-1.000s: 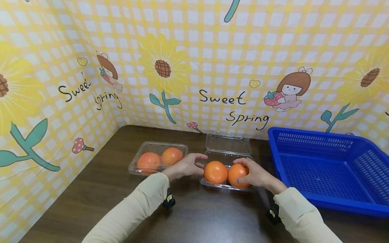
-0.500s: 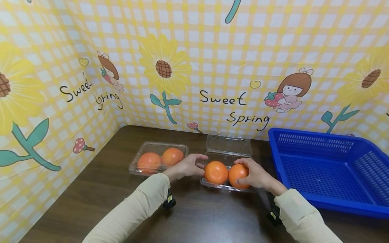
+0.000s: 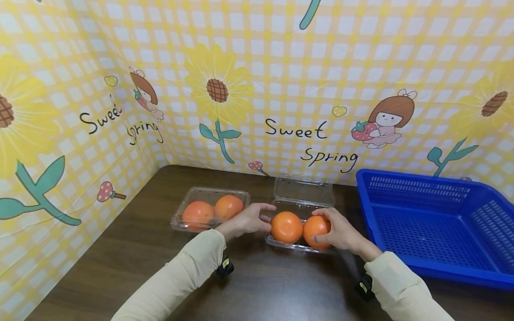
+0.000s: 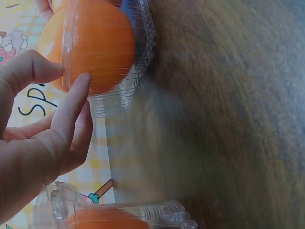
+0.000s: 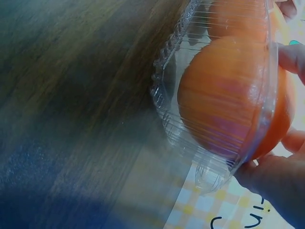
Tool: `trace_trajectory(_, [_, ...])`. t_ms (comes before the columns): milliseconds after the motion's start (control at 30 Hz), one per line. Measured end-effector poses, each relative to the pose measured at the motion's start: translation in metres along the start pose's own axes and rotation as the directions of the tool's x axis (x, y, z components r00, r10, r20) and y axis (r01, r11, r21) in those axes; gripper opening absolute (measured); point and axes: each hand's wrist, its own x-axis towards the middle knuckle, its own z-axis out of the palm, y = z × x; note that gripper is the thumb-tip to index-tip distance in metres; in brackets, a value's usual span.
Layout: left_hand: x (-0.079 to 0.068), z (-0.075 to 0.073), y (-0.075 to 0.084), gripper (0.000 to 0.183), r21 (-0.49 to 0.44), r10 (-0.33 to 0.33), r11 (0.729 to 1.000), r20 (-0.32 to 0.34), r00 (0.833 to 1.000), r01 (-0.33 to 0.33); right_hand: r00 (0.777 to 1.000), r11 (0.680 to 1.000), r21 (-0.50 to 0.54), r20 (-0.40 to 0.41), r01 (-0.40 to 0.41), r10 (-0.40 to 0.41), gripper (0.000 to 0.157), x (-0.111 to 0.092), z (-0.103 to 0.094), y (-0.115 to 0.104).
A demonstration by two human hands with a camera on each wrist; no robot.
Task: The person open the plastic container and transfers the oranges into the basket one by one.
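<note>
A clear plastic clamshell box [image 3: 299, 250] lies on the table with its lid [image 3: 304, 191] folded back. Two oranges sit side by side in it. My right hand [image 3: 340, 229] curls its thumb and fingers round the right orange [image 3: 317, 234]; the right wrist view shows the thumb [image 5: 267, 174] low beside this fruit. At the left orange [image 3: 287, 227] is my left hand [image 3: 249, 218], its thumb and fingers spread apart. In the left wrist view two fingertips [image 4: 85, 78] rest right at the box rim. The palm side of the left hand is hidden in the head view.
To the left stands a second clear box [image 3: 182, 225], with its lid down over two oranges [image 3: 197, 215]. A blue perforated plastic basket [image 3: 425, 264] occupies the right of the dark wooden table [image 3: 257, 290]. A yellow checked cloth [image 3: 281, 76] covers the walls behind.
The head view has shifted very slightly. Both hands, the oranges and the boxes keep their places.
</note>
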Motion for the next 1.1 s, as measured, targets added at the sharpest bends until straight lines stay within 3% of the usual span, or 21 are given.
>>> trace_trajectory(667, [-0.001, 0.002, 0.001, 0.057, 0.022, -0.001, 1.000, 0.000, 1.000, 0.001, 0.997, 0.997, 0.045, -0.051, -0.058, 0.060, 0.052, -0.002, -0.001, -0.002])
trace_trajectory(933, [-0.002, 0.003, 0.003, 0.056, 0.022, 0.001, 1.000, -0.002, 1.000, -0.001, 0.995, 0.997, 0.068, -0.093, -0.039, 0.046, 0.055, -0.001, -0.006, -0.005])
trace_trajectory(1100, [-0.002, 0.002, 0.003, 0.056, 0.017, 0.007, 1.000, 0.003, 1.000, -0.007, 0.996, 0.995, 0.091, -0.079, -0.039, 0.046, 0.054, 0.000, -0.011, -0.009])
